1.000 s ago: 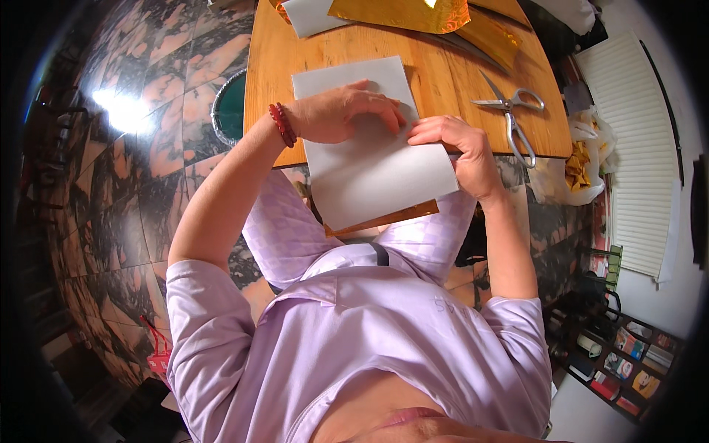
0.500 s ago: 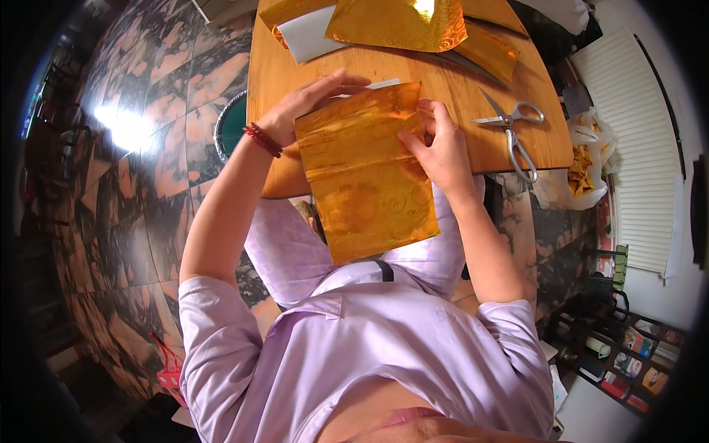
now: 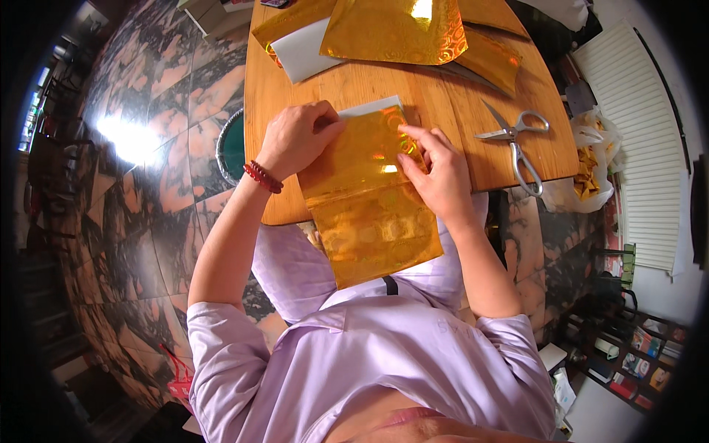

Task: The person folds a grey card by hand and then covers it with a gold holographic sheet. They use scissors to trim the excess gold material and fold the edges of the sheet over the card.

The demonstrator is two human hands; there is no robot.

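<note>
A shiny gold foil sheet [image 3: 377, 229] with a crease across its middle lies partly on the table, its near half hanging over the front edge above my lap. At its upper left side my left hand [image 3: 299, 139], wearing a red bead bracelet [image 3: 263, 177], is closed with bent fingers and thumb on the sheet. On the right side my right hand [image 3: 441, 170] holds the edge between thumb and bent fingers. A white strip [image 3: 371, 106] shows along the sheet's far edge. To the right of my right hand lie scissors [image 3: 512, 134] with grey handles, blades spread.
More gold sheets [image 3: 391, 33] and a white sheet [image 3: 304, 53] lie at the far side of the wooden table [image 3: 450, 92]. A green-lined bin [image 3: 233, 148] stands left of the table. At its right hangs a plastic bag [image 3: 591, 193] with gold scraps.
The sheet's far part has come down flatter toward the table, uncovering the white strip. My left hand has moved from behind the sheet's far edge onto its upper left side.
</note>
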